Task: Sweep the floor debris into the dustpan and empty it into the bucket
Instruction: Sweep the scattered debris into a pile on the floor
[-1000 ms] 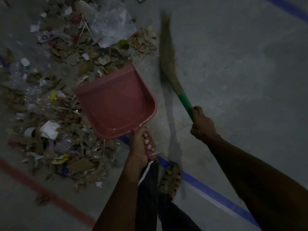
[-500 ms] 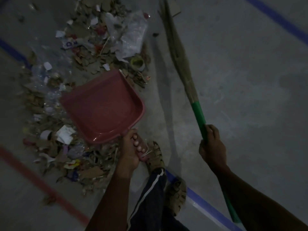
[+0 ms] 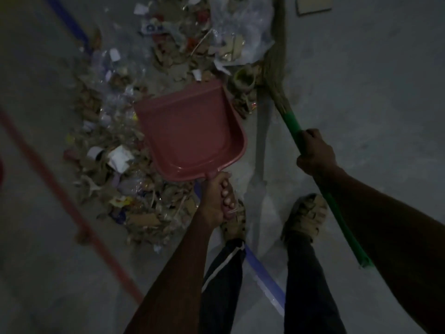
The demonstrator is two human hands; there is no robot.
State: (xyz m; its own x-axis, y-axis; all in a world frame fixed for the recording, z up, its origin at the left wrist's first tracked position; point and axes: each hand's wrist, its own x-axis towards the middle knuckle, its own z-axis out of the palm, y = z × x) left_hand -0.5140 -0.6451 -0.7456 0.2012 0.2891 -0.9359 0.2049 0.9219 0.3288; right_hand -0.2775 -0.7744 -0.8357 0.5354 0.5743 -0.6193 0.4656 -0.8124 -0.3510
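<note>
A red dustpan (image 3: 190,131) hangs empty over the floor, its mouth pointing away from me. My left hand (image 3: 216,196) grips its handle. My right hand (image 3: 313,153) is closed on the green handle of a straw broom (image 3: 277,66), whose bristles rest against the right edge of a long debris pile (image 3: 134,131) of cardboard scraps, paper and clear plastic. The pile lies to the left of and behind the dustpan. A crumpled clear plastic bag (image 3: 240,32) sits at the pile's far end. No bucket is in view.
My two sandalled feet (image 3: 305,218) stand on grey concrete just behind the dustpan. A blue floor line (image 3: 265,278) runs between my legs, and a red line (image 3: 72,213) crosses the left. A flat cardboard piece (image 3: 313,6) lies at the top right.
The broom has swung left until its bristles touch the pile's right edge. My feet have stepped forward, and the dustpan stays held above the debris.
</note>
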